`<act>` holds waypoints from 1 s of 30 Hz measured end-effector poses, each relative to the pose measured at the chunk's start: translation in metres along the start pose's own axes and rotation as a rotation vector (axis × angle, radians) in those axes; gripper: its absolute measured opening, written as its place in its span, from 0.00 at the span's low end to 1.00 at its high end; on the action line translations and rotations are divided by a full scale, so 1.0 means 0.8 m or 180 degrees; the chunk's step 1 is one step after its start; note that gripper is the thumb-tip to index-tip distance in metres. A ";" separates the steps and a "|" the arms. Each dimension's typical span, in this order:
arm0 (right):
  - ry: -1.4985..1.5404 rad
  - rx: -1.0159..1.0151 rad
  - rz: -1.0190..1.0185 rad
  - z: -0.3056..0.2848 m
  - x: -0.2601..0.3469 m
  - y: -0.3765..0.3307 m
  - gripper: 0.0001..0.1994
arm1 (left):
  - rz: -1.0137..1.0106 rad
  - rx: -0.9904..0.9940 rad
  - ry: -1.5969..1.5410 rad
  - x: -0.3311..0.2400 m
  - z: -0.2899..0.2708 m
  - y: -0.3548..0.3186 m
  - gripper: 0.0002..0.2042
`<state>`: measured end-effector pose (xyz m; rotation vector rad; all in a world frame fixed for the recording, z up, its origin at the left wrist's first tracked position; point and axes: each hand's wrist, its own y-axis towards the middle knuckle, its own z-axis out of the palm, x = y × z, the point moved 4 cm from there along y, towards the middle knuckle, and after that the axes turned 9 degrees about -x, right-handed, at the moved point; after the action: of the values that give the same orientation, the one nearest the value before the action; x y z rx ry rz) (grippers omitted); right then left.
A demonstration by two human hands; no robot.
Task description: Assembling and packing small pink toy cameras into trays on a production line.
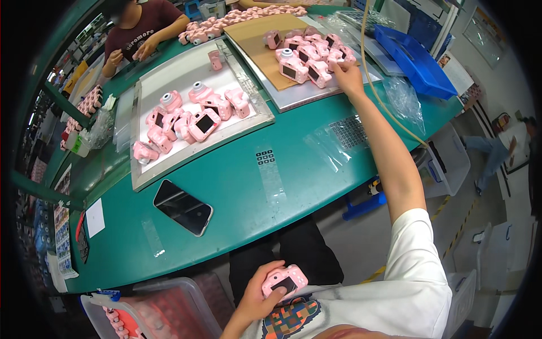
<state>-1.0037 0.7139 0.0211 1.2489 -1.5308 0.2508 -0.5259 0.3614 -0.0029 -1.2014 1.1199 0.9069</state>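
Note:
Close to my body, my left hand (257, 295) grips a pink toy camera (278, 277), its dark screen and button side facing up and the thumb lying on it. My right arm is stretched far across the bench. At the right edge of a pile, my right hand (348, 77) has its fingertips closed on another pink toy camera (340, 55), partly hidden by the hand. That pile of pink toy cameras (304, 55) lies on a brown cardboard sheet (248, 35). Several more pink cameras (203, 123) sit on a white framed board (164, 85) to the left.
A black phone (183, 207) lies on the green bench (237, 214), near sheets of small dark stickers (349, 133) and clear film. A blue tray (415, 62) stands at the back right; a hose (375, 99) hangs nearby. Across the bench sits another person (144, 28).

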 end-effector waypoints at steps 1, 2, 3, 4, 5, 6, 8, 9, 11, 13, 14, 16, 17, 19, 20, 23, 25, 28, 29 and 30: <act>-0.0048 0.0108 -0.0027 0.007 0.010 -0.009 0.20 | 0.0155 -0.0084 -0.0175 -0.017 -0.008 -0.001 0.30; -0.0110 0.0203 -0.0064 0.006 0.016 -0.021 0.19 | 0.0323 -0.0151 -0.0357 -0.040 -0.016 0.003 0.31; -0.0056 0.0233 -0.0069 0.000 0.015 -0.026 0.19 | 0.0550 -0.0229 -0.0417 -0.067 -0.027 0.013 0.29; -0.0060 0.0081 -0.0254 -0.019 0.013 -0.027 0.19 | 0.0905 -0.0256 -0.0107 -0.093 -0.041 0.034 0.28; -0.0049 -0.0046 -0.0419 -0.029 0.010 -0.036 0.19 | 0.1232 -0.0302 0.0221 -0.123 -0.053 0.060 0.27; -0.0050 0.0126 -0.0586 -0.048 0.004 -0.043 0.18 | 0.1248 -0.0382 0.0501 -0.161 -0.058 0.093 0.24; 0.0133 0.0383 -0.0696 -0.067 0.032 -0.077 0.18 | 0.1745 -0.0640 0.0993 -0.224 -0.068 0.164 0.22; 0.0167 0.0556 -0.0916 -0.082 0.049 -0.096 0.17 | 0.1849 -0.0949 0.1445 -0.242 -0.075 0.207 0.19; 0.0246 0.0853 -0.1138 -0.123 0.071 -0.139 0.15 | 0.1446 -0.0941 0.1223 -0.273 -0.064 0.294 0.19; 0.0496 0.1010 -0.1037 -0.169 0.101 -0.188 0.14 | 0.1414 -0.1093 0.1216 -0.287 -0.055 0.386 0.19; 0.0596 0.1127 -0.1082 -0.181 0.104 -0.214 0.14 | 0.1268 -0.1221 0.1232 -0.276 -0.057 0.423 0.21; 0.0565 0.1269 -0.1126 -0.216 0.108 -0.249 0.15 | 0.1470 -0.1424 0.1513 -0.256 -0.068 0.525 0.23; 0.0553 0.1363 -0.1079 -0.229 0.108 -0.263 0.16 | 0.1754 -0.1576 0.1868 -0.238 -0.089 0.586 0.25; 0.0430 0.1183 -0.0845 -0.259 0.079 -0.282 0.15 | 0.1503 -0.1695 0.2001 -0.235 -0.070 0.652 0.26; 0.0333 0.1042 -0.0681 -0.274 0.064 -0.291 0.15 | 0.1264 -0.1892 0.2130 -0.221 -0.053 0.675 0.27; 0.0376 0.0713 -0.0060 -0.310 0.023 -0.320 0.14 | 0.1554 -0.1251 0.2045 -0.225 -0.001 0.692 0.26; 0.0523 0.0440 0.0406 -0.326 0.004 -0.336 0.13 | 0.1874 -0.0805 0.1937 -0.239 0.021 0.687 0.25; 0.0544 0.0295 0.0513 -0.332 -0.002 -0.348 0.13 | 0.2379 -0.0298 0.1726 -0.268 0.047 0.654 0.24; 0.0564 0.0239 0.0555 -0.333 -0.005 -0.352 0.12 | 0.2539 -0.0162 0.1658 -0.275 0.047 0.636 0.23; 0.0592 0.0202 0.0592 -0.332 -0.007 -0.357 0.12 | 0.2694 -0.0048 0.1597 -0.287 0.042 0.620 0.23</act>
<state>-0.6210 0.7846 -0.0054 1.1000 -1.4869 0.5260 -1.0492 0.4836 0.1039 -0.9773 2.1141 1.2648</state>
